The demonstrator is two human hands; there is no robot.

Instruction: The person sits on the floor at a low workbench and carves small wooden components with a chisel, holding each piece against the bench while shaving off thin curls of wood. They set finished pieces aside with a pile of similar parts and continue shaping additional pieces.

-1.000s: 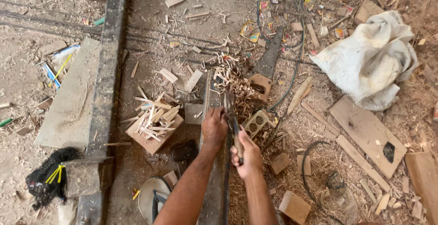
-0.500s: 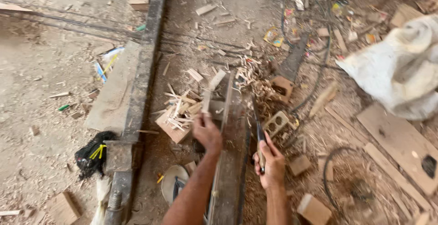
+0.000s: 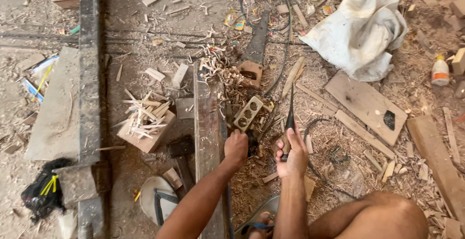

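Chisel (image 3: 289, 118), slim and dark-bladed with a wooden handle, is gripped upright by the clenched fingers of the right hand (image 3: 292, 155) at lower centre of the frame. Beside it, the left hand (image 3: 236, 148) is closed in a fist against the edge of a long, worn plank (image 3: 207, 122). Curled shavings (image 3: 220, 69) and offcuts are strewn about; a crumpled white sack (image 3: 361, 28) is seen at upper right.

chisel (image 3: 289, 122) | dark slim blade, wooden handle (gripped) | upright, beside plank (image 3: 207, 122)
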